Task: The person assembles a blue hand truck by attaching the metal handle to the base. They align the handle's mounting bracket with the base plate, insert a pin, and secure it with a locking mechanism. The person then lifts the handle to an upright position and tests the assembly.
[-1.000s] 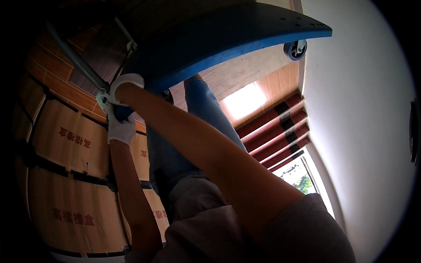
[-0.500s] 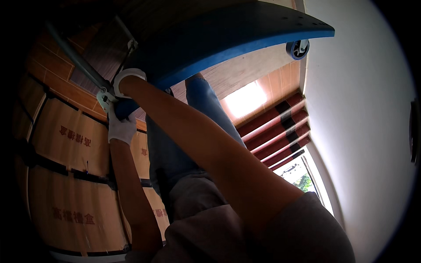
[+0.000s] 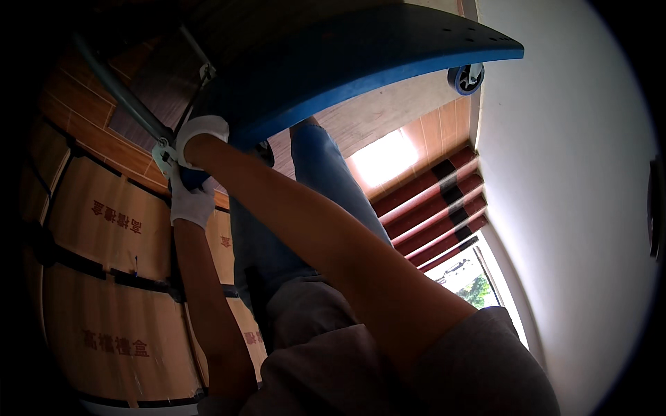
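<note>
A platform trolley with a blue deck (image 3: 333,76) is tilted up in front of me. Its grey tubular handle (image 3: 121,90) meets the deck at a metal hinge bracket (image 3: 164,154). My left hand (image 3: 193,202), in a white glove, is closed round the deck's near left corner, just below the bracket. Just above it, my right hand (image 3: 202,133), also gloved in white, grips the trolley beside the bracket, its fingers mostly hidden behind the wrist and deck. A caster wheel (image 3: 465,79) shows beneath the far right end; another dark wheel (image 3: 264,152) is partly covered by my right forearm.
Strapped brown cartons (image 3: 104,215) are stacked on my left. A white wall (image 3: 555,152) rises on the right. Dark red curtains or slats (image 3: 430,208) hang by a bright window (image 3: 475,281). Orange-brown tiles (image 3: 444,128) and grey boards (image 3: 333,152) cover the floor.
The deck's far right end and its caster have shifted slightly left. More of the second wheel shows beside my right forearm. Both hands keep nearly the same places on the trolley.
</note>
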A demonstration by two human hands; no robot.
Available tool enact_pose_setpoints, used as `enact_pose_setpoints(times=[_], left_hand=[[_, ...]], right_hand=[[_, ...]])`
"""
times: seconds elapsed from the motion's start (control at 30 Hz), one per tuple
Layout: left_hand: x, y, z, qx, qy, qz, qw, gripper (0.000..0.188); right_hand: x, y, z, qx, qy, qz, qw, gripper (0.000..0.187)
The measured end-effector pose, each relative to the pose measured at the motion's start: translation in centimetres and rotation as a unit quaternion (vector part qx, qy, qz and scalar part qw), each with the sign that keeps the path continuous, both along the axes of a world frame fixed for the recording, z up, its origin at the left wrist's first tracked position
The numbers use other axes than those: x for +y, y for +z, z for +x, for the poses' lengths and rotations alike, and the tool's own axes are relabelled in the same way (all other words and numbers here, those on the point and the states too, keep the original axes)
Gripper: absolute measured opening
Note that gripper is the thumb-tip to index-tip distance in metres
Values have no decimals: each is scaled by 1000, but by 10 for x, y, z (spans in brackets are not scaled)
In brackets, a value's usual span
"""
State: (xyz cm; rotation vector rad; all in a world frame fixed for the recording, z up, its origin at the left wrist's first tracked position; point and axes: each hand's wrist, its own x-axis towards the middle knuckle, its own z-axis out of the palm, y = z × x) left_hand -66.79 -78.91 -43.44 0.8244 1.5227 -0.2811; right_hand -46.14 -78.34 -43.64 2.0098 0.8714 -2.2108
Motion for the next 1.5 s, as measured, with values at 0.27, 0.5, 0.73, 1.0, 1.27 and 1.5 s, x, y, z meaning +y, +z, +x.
enact_pose_setpoints(times=[0.27, 0.5, 0.73, 1.0, 1.27, 1.5], left_hand=[[6, 15, 46, 58, 411, -129, 900, 42], [-1, 13, 26, -8, 52, -23, 998, 55], [1, 17, 28, -34, 69, -15, 997, 56], [-2, 50, 65, 37, -314, 132, 940, 58], [-5, 28, 48, 3, -187, 89, 978, 61], [-6, 24, 38, 0, -235, 113, 965, 64]], right_hand=[[-5, 24, 22, -51, -54, 13, 997, 19], [-7, 9, 27, 12, -17, -10, 1000, 28], [-7, -20, 25, 50, 84, 86, 991, 44], [-5, -33, 16, 75, 80, 29, 994, 34], [0, 13, 21, -3, 40, -1, 999, 28], [-11, -53, 23, 145, 156, 192, 958, 33]])
